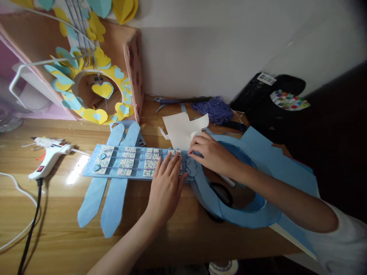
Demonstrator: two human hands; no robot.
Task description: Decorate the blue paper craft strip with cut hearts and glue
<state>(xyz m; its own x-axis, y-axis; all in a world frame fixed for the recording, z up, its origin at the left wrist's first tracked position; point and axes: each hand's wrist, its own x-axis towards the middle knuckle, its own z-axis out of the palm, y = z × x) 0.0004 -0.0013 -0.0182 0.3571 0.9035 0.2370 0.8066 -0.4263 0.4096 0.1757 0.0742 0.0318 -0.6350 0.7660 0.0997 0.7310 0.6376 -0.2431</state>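
Observation:
A blue paper-covered strip (pixel 140 152) lies across the table with white patterned pieces (pixel 126 161) on it. Thin purple strings (pixel 139 168) run along its length. My left hand (pixel 168 181) rests with its fingers stretched over the right part of the strip, covering part of a white piece. At the strip's right end, my right hand (pixel 210 152) has thumb and fingers closed in a pinch; what is between them is hidden. A blue ring (pixel 243 217) joins the strip there, passing under my right forearm. Two blue pointed paper strips (pixel 114 206) lie crosswise beneath the left part.
On the left lies a white glue gun (pixel 50 156) with a black cord (pixel 34 225). A decorated cardboard box (pixel 132 61) stands behind. Cut white paper (pixel 177 130), purple yarn (pixel 213 109) and blue sheets (pixel 292 172) are at the back and right. Black-handled scissors (pixel 225 193) lie inside the ring.

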